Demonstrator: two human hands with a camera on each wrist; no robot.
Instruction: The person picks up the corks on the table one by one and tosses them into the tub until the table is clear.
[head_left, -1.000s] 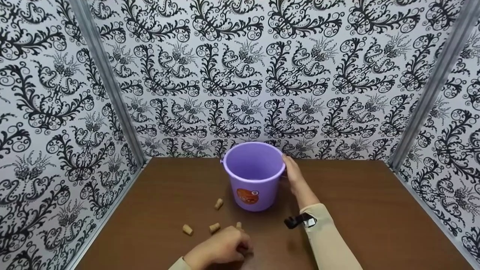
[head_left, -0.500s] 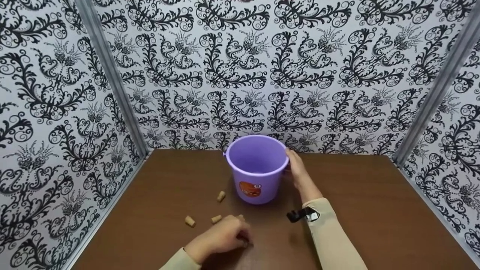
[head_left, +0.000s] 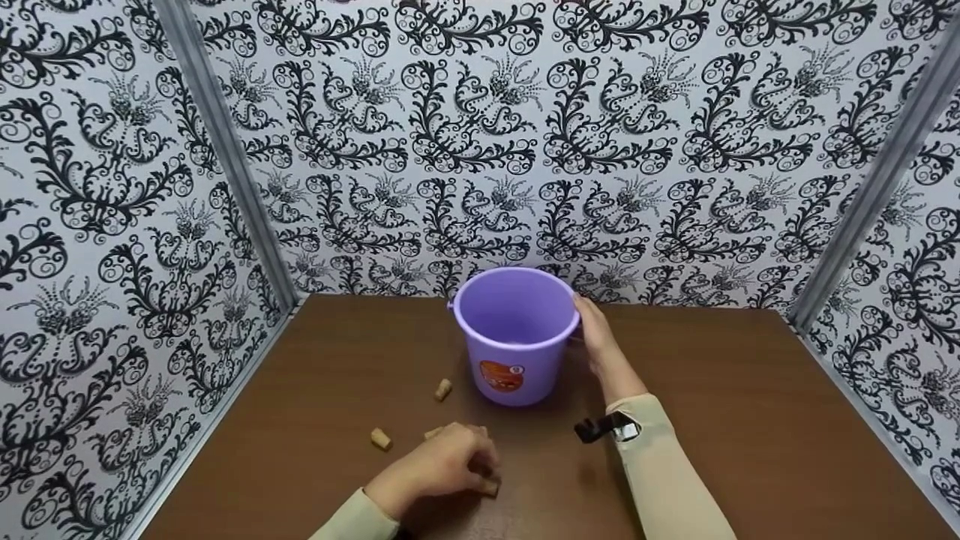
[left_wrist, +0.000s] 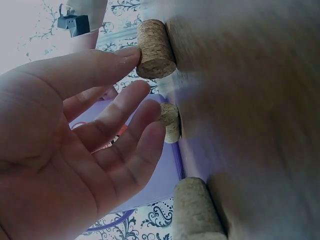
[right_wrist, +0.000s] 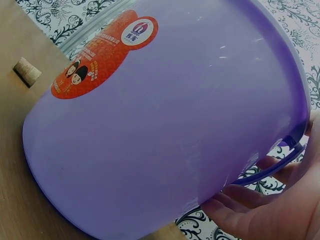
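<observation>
My left hand point(head_left: 446, 461) is low over the table, fingers loosely bent. In the left wrist view its thumb tip touches the side of a cork point(left_wrist: 154, 47) that lies against the tabletop; the other fingers stand apart from that cork. Two more corks are close to this hand, one behind the fingertips point(left_wrist: 142, 117) and a nearer cork point(left_wrist: 196, 210). My right hand point(head_left: 602, 341) holds the purple bucket point(head_left: 517, 371) by its right side near the rim. In the right wrist view its fingers are by the bucket's handle point(right_wrist: 270, 170). The bucket stands upright.
Left of the bucket are a cork point(head_left: 443, 389) and, farther left, another cork point(head_left: 381, 439). The brown table point(head_left: 712, 390) ends at patterned walls point(head_left: 480, 150) on the back and sides, joined by grey corner posts point(head_left: 225, 150).
The left hand's fingertips have shifted slightly, and a cork now shows at its thumb. The bucket and right hand keep their place while the head view tilts a little downward.
</observation>
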